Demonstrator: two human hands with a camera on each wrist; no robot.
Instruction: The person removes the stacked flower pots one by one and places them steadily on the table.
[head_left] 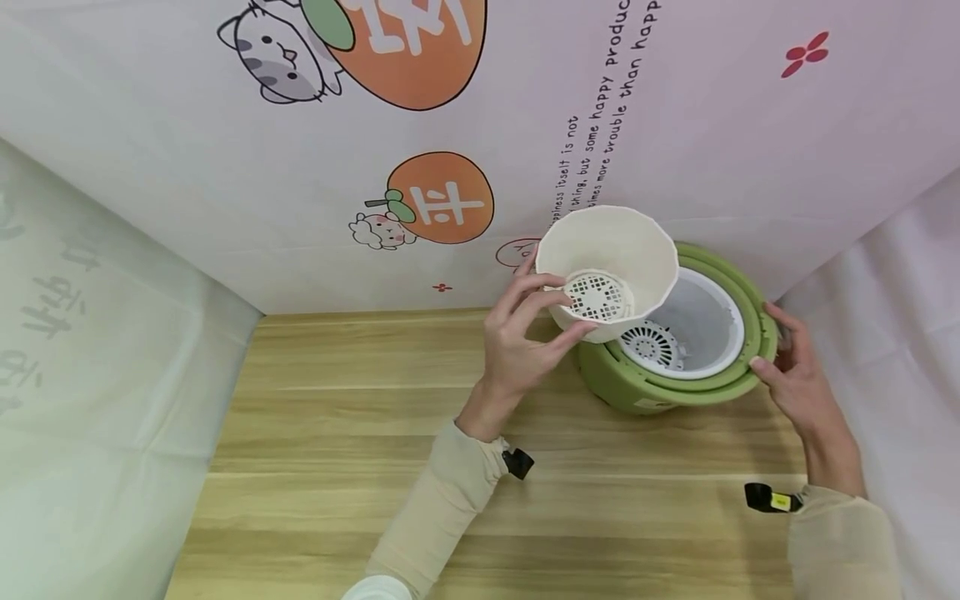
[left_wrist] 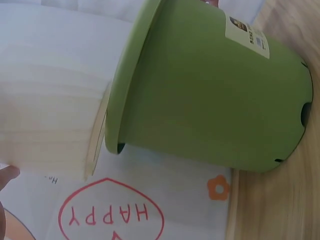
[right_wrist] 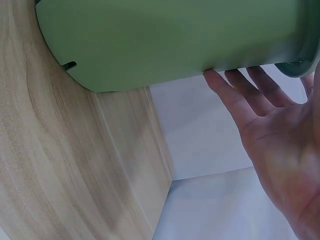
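My left hand (head_left: 517, 337) grips a cream plastic flowerpot (head_left: 600, 237) by its near-left side, thumb and fingers at the rim. Tilted toward me, this pot shows a perforated bottom and overlaps the left part of a larger green flowerpot (head_left: 611, 379). Nested in the green pot is a white pot (head_left: 708, 321) with a slotted base, partly hidden behind the cream one. On the green pot's right, my right hand (head_left: 802, 387) holds the rim, thumb on top. In the right wrist view, that hand's fingertips (right_wrist: 212, 75) touch the green wall from outside.
Everything sits over a wood-grain tabletop (head_left: 360, 467). A white printed sheet (head_left: 300, 183) rises behind the pots, and another white sheet (head_left: 892, 333) borders the table close on the right. A label (left_wrist: 250, 37) is stuck on the green pot's side.
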